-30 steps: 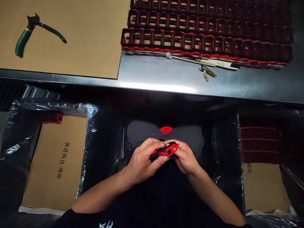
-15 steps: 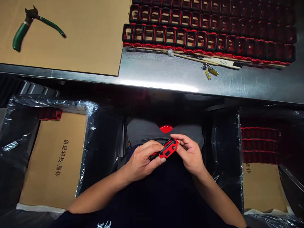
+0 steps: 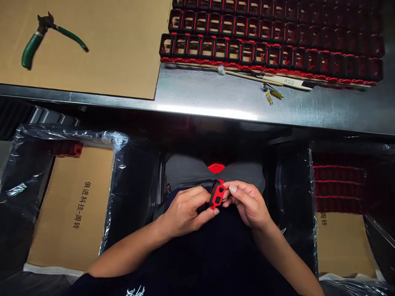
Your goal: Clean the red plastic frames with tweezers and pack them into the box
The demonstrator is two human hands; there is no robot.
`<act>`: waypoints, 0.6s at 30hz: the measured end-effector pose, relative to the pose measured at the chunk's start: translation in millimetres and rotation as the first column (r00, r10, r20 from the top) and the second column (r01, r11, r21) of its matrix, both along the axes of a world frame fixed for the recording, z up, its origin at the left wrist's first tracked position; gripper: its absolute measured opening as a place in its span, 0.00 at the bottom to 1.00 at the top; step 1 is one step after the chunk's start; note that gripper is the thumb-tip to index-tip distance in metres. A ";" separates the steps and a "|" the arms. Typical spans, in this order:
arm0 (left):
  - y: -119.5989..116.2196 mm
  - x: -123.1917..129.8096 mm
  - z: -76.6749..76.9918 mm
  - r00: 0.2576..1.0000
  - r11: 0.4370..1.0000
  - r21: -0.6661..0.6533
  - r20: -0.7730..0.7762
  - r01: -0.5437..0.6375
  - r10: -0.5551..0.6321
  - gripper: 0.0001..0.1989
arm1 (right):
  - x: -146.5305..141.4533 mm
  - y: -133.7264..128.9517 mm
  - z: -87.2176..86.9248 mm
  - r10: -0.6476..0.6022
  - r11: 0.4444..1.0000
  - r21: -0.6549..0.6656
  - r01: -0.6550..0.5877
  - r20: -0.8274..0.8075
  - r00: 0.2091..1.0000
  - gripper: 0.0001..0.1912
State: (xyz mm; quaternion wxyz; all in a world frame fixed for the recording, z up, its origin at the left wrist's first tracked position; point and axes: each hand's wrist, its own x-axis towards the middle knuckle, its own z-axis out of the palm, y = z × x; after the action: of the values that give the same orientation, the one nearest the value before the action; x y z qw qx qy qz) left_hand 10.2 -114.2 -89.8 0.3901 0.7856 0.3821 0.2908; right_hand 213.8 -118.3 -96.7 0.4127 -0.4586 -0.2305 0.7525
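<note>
A small red and black part (image 3: 217,195) is held above my lap, its red face with a round and a square opening turned to the right. My left hand (image 3: 189,209) grips its black side between thumb and fingers. My right hand (image 3: 248,201) is just to the right of the part, thumb and index finger pinched together by its red edge. Whether something small sits between those fingertips cannot be made out.
Rows of red and black parts (image 3: 220,47) stand on the metal table (image 3: 197,92), near a stick, a marked A55 strip and small clips (image 3: 273,92). Green pliers (image 3: 32,47) lie on cardboard (image 3: 117,49). Plastic-lined bins flank me, holding cardboard (image 3: 68,205) and more parts (image 3: 339,187).
The held part has turned more upright, with its red face more to the right. My right thumb and fingers have moved from its upper end into a pinch beside it.
</note>
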 end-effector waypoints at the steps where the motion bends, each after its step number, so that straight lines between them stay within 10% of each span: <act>1: -0.3 0.5 0.5 1.000 1.000 0.018 -0.016 -0.007 0.007 0.04 | -1.2 1.0 -0.2 -0.004 1.000 -0.006 0.004 -0.003 1.000 0.16; 18: -1.0 1.8 -9.3 0.996 0.988 -0.153 -0.081 0.024 -0.037 0.05 | -2.6 -3.9 -6.5 -0.032 0.996 0.092 0.017 0.165 0.986 0.09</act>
State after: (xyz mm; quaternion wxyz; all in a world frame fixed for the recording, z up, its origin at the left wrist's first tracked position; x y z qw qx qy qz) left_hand 12.0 -115.1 -99.1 0.4368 0.7710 0.4068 0.2218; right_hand 211.2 -122.2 -103.2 0.4216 -0.5035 -0.2923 0.6952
